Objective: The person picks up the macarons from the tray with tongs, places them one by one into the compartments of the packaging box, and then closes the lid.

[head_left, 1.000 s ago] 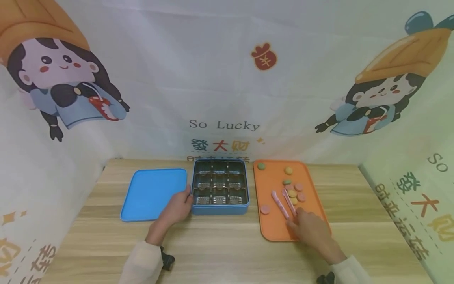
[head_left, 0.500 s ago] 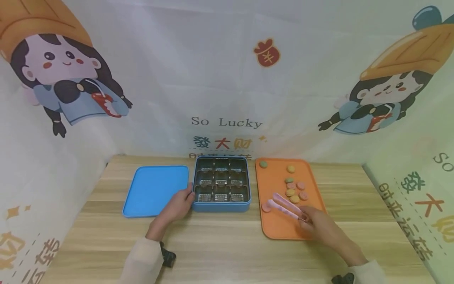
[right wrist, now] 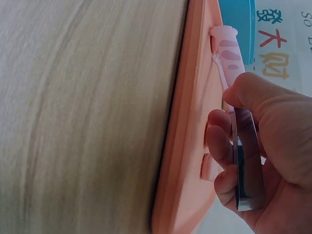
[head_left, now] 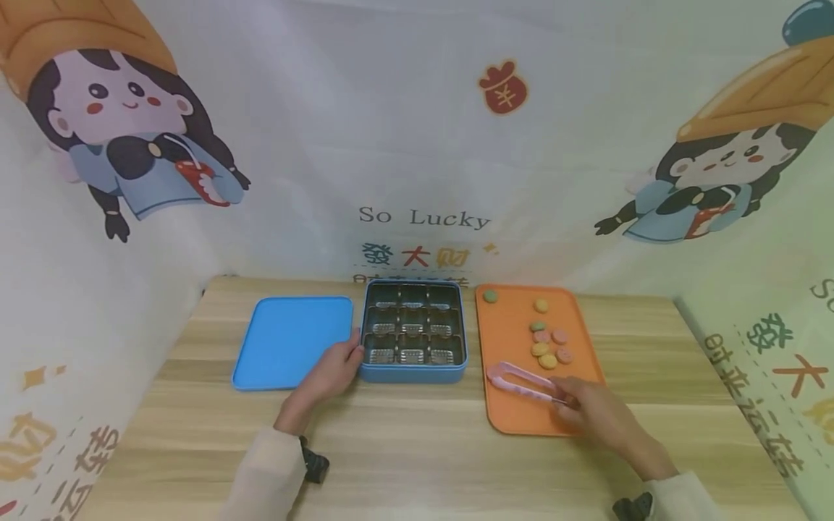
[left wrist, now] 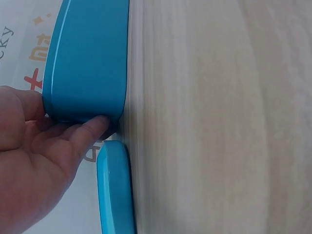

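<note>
My right hand (head_left: 602, 420) holds a pair of pink-and-white tongs (head_left: 524, 391) with a metal back end (right wrist: 247, 161), above the orange tray (head_left: 521, 423). The tongs' tips point left, at a pink macaron-like round (head_left: 490, 372) by the tray's left edge; whether they grip it is unclear. My left hand (head_left: 332, 373) touches the left side of the blue box (head_left: 413, 374), its thumb near the top rim and its fingers along the wall. Inside the box sits a dark insert (head_left: 412, 318) with several bare square compartments.
Several small rounds lie on the tray: yellow ones (head_left: 548, 361), pink ones (head_left: 559, 336), a green one (head_left: 537, 327) in the cluster and another green round (head_left: 490, 296) in the far left corner. A blue lid (head_left: 289, 336) lies left of the box. A printed cloth (head_left: 417, 159) hangs behind.
My right hand has swung the tongs leftward, from beside the cluster to the pink round at the tray's left edge. The left hand stays at the box. The head view has shifted slightly.
</note>
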A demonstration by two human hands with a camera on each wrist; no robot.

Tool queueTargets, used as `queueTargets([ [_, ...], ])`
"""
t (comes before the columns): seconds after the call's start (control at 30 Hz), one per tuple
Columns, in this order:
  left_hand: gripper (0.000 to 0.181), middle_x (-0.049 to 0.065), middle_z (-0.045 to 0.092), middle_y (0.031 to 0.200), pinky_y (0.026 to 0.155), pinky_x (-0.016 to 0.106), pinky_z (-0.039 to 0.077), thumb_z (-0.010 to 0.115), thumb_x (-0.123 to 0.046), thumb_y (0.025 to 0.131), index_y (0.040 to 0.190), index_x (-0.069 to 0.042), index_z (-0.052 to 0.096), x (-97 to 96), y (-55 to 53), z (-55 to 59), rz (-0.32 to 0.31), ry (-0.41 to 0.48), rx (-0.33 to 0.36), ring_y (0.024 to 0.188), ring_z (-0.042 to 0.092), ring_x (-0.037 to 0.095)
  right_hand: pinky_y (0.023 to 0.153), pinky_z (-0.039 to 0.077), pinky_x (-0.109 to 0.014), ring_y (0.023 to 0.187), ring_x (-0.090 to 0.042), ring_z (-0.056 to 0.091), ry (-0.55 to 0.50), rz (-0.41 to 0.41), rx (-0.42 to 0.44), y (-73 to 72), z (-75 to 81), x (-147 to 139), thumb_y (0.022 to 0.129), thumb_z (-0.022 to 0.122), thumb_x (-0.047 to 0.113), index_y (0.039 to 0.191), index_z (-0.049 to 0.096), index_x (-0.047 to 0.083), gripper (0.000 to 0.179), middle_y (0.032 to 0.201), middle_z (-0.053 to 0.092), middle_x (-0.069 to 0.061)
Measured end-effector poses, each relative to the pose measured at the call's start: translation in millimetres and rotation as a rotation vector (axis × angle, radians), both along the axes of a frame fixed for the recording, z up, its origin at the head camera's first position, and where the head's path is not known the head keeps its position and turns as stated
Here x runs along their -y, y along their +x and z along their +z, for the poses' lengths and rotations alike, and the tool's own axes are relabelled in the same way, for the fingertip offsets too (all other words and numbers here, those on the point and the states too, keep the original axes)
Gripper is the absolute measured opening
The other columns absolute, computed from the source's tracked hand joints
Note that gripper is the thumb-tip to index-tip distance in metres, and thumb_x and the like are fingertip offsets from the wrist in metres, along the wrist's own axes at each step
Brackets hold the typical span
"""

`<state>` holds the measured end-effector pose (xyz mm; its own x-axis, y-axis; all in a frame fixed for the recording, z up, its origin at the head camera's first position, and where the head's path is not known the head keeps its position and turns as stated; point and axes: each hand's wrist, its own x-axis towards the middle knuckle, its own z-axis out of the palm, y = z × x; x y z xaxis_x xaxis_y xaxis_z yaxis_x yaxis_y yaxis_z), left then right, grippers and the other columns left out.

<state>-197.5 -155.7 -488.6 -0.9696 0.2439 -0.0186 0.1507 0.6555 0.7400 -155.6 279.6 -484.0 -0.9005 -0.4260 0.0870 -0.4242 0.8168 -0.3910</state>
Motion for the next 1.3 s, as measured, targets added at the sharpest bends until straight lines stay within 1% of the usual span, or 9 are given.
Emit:
queueTargets([
  [0.13, 0.047, 0.023, 0.036, 0.135, 0.096, 0.045, 0.038, 0.035, -0.017, 0.097, 0.137, 0.006, 0.027, 0.1, 1.3, -1.3, 0.017, 0.004, -0.004, 0.124, 0.036, 0.033, 0.046, 0.035, -0.018, 0.055, -0.002, 0.041, -0.015, -0.019, 0.012, -2.1, -3.1, -2.6, 0.079, 0.068, 0.019, 0.091, 0.063, 0.016, 0.013, 0.064, 0.047, 0.014],
  [0.2, 0.047, 0.026, 0.041, 0.131, 0.092, 0.044, 0.042, 0.035, -0.018, 0.097, 0.138, 0.005, 0.027, -0.4, 2.0, -1.2, 0.024, 0.003, 0.003, 0.118, 0.043, 0.034, 0.047, 0.036, -0.019, 0.056, -0.002, 0.041, -0.034, -0.016, 0.011, -3.8, -3.0, -4.4, 0.079, 0.068, 0.017, 0.092, 0.064, 0.014, 0.014, 0.066, 0.049, 0.013],
  [0.37, 0.047, 0.028, 0.048, 0.124, 0.084, 0.041, 0.045, 0.034, -0.02, 0.098, 0.138, 0.002, 0.026, -5.9, 0.0, -0.6, 0.026, 0.013, 0.001, 0.112, 0.049, 0.033, 0.045, 0.037, -0.019, 0.054, -0.001, 0.04, -0.117, 0.0, -0.039, -13.0, 6.0, -7.5, 0.078, 0.068, 0.009, 0.089, 0.063, 0.013, 0.012, 0.065, 0.048, 0.01],
  [0.47, 0.047, 0.025, 0.046, 0.128, 0.082, 0.039, 0.046, 0.035, -0.019, 0.097, 0.138, 0.003, 0.028, -8.5, -0.4, -0.1, 0.031, 0.018, -0.006, 0.109, 0.051, 0.029, 0.044, 0.038, -0.018, 0.054, -0.002, 0.041, -0.186, 0.01, -0.1, -21.1, 14.0, -0.7, 0.078, 0.066, 0.005, 0.086, 0.063, 0.013, 0.012, 0.065, 0.048, 0.009],
  [0.57, 0.047, 0.024, 0.044, 0.13, 0.08, 0.038, 0.045, 0.035, -0.019, 0.097, 0.138, 0.003, 0.028, -6.5, 0.5, 0.4, 0.034, 0.024, 0.003, 0.107, 0.05, 0.026, 0.046, 0.039, -0.018, 0.056, -0.003, 0.043, -0.226, 0.008, -0.188, -30.1, 22.0, 17.9, 0.078, 0.065, 0.003, 0.09, 0.065, 0.011, 0.014, 0.07, 0.051, 0.006],
  [0.67, 0.047, 0.021, 0.036, 0.136, 0.092, 0.043, 0.042, 0.035, -0.019, 0.097, 0.137, 0.004, 0.029, -3.7, 0.1, -0.5, 0.031, 0.025, -0.008, 0.122, 0.04, 0.028, 0.043, 0.038, -0.018, 0.053, -0.004, 0.042, -0.199, -0.018, -0.239, -39.0, 32.0, 41.4, 0.079, 0.064, 0.007, 0.088, 0.064, 0.013, 0.011, 0.07, 0.052, 0.005],
  [0.83, 0.047, 0.022, 0.035, 0.136, 0.095, 0.045, 0.039, 0.035, -0.019, 0.097, 0.136, 0.006, 0.03, -4.5, -0.5, -2.5, 0.051, 0.025, -0.018, 0.123, 0.037, 0.031, 0.036, 0.029, -0.019, 0.045, -0.006, 0.037, -0.149, -0.054, -0.182, -53.1, 43.4, 79.3, 0.082, 0.062, 0.013, 0.08, 0.057, 0.016, 0.006, 0.066, 0.05, 0.005],
  [1.13, 0.047, 0.024, 0.037, 0.134, 0.087, 0.046, 0.045, 0.036, -0.016, 0.095, 0.135, 0.009, 0.029, -8.7, 4.7, -3.5, 0.105, 0.004, -0.018, 0.111, 0.049, 0.029, 0.044, 0.028, -0.023, 0.052, -0.01, 0.04, -0.091, -0.021, -0.171, -73.8, 39.3, 149.5, 0.08, 0.064, 0.019, 0.084, 0.06, 0.015, 0.007, 0.065, 0.049, 0.007],
  [1.3, 0.046, 0.027, 0.041, 0.13, 0.079, 0.044, 0.048, 0.036, -0.015, 0.095, 0.134, 0.01, 0.031, -11.3, 2.3, -3.5, 0.101, -0.005, -0.04, 0.096, 0.055, 0.027, 0.047, 0.034, -0.025, 0.055, -0.011, 0.044, -0.071, -0.045, -0.161, -80.3, 39.9, 172.2, 0.08, 0.065, 0.022, 0.098, 0.064, 0.011, 0.021, 0.066, 0.052, 0.007],
])
